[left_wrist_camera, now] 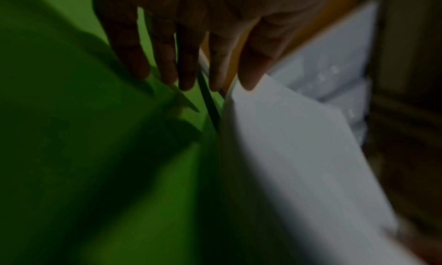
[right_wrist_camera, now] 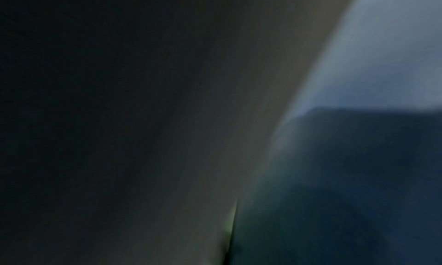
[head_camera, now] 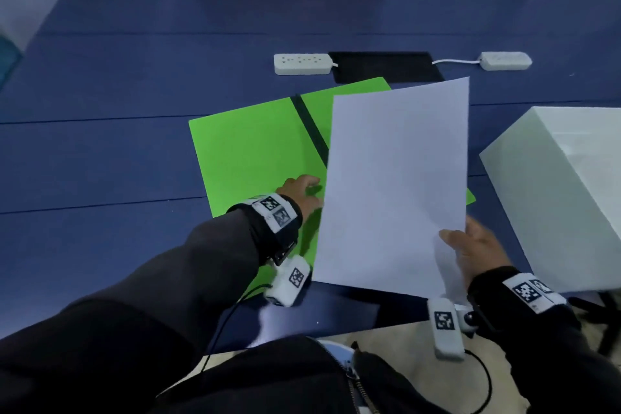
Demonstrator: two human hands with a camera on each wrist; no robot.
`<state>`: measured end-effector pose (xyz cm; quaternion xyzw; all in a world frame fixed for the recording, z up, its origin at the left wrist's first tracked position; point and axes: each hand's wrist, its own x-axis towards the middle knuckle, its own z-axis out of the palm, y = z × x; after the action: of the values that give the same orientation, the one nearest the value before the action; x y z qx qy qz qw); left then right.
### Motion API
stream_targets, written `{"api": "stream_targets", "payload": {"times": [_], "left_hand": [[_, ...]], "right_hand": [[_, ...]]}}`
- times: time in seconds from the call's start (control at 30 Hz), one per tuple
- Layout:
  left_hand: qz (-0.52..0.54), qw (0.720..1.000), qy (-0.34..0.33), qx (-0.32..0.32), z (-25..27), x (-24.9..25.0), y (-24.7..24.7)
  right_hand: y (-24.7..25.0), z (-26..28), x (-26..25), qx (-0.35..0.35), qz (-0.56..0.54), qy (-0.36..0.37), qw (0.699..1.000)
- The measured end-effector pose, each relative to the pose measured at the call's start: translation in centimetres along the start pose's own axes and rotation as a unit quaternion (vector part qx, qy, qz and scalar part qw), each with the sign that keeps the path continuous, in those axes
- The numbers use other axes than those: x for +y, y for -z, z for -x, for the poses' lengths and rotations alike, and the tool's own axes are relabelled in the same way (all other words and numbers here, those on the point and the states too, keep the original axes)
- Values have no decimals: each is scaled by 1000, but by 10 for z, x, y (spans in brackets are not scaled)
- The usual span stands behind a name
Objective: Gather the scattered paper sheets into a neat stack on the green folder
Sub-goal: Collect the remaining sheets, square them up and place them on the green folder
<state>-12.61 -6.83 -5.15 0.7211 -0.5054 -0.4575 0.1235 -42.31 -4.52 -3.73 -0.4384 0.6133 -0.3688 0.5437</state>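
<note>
The green folder (head_camera: pixel 248 144) lies open on the blue table (head_camera: pixel 117 111), a black spine strip down its middle. One white paper sheet (head_camera: pixel 396 185) is held tilted over the folder's right half. My right hand (head_camera: pixel 470 245) pinches the sheet's near right corner, thumb on top. My left hand (head_camera: pixel 302 191) hovers over the folder with straight fingers at the sheet's left edge. In the left wrist view the fingers (left_wrist_camera: pixel 165 61) point down at the folder (left_wrist_camera: pixel 71 155), and the sheet (left_wrist_camera: pixel 299 155) lies just to their right. The right wrist view is dark and blurred; the sheet (right_wrist_camera: pixel 167 118) fills most of it.
A large white box (head_camera: pixel 554 185) stands close at the right. Two white power strips (head_camera: pixel 302 63) (head_camera: pixel 504 60) and a black tablet (head_camera: pixel 383 65) lie behind the folder. The table's near edge runs just below the sheet.
</note>
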Motion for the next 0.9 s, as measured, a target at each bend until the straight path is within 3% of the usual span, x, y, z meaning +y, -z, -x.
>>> {"api": "stream_targets", "payload": {"times": [0.07,0.1,0.2,0.3,0.4,0.7,0.9], "left_hand": [[-224,974,-34,-30,0,-4,-3],[-287,956,-44,-46,1,-7,-6],[-369,924,-70,-72,5,-21,-9],[-404,907,-91,-72,11,-33,3],[-415,902,-86,-81,18,-45,17],[-443,883,-90,-122,55,-79,68],[-422,897,-70,-111,72,-101,94]], "right_hand": [[16,-6,-1,45,40,9,998],[20,-9,-1,62,45,14,997],[25,-19,2,113,30,13,993],[18,-27,-1,150,49,2,987],[9,-35,-6,144,57,-1,988],[-19,-51,1,41,75,-16,996],[-55,-56,-4,-34,61,-39,997]]}}
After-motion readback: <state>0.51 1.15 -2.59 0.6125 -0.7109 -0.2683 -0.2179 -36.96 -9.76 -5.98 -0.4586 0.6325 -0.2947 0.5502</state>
